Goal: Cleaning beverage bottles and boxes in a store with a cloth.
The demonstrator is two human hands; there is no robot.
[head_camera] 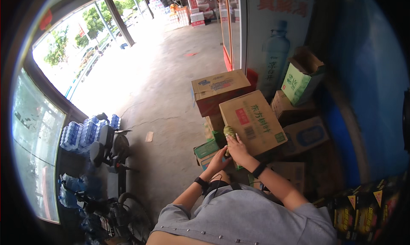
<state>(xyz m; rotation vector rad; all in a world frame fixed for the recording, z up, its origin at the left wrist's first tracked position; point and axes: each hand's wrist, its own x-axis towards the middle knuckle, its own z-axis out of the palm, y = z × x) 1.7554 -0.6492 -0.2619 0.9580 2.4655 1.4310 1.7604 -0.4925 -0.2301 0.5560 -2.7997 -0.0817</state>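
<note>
A brown cardboard carton (262, 116) with printed writing sits tilted on the stack before me. Along its near left edge lies a bunched green cloth (229, 131). My right hand (237, 149) closes over the cloth, its fingers against the carton's edge. Just to the left, the fingers of my left hand (217, 162) reach the cloth's lower end, close to the right fingertips. How firmly they hold it is hidden. A green-topped carton (206, 150) stands below and left of the hands.
Another brown carton (221, 83) stands behind. An opened green-and-white box (301, 81) rests on cartons at the right. An electric scooter (110, 145), a bicycle (136, 209) and packs of bottled water (83, 132) line the left. Black cartons (362, 209) are stacked at lower right.
</note>
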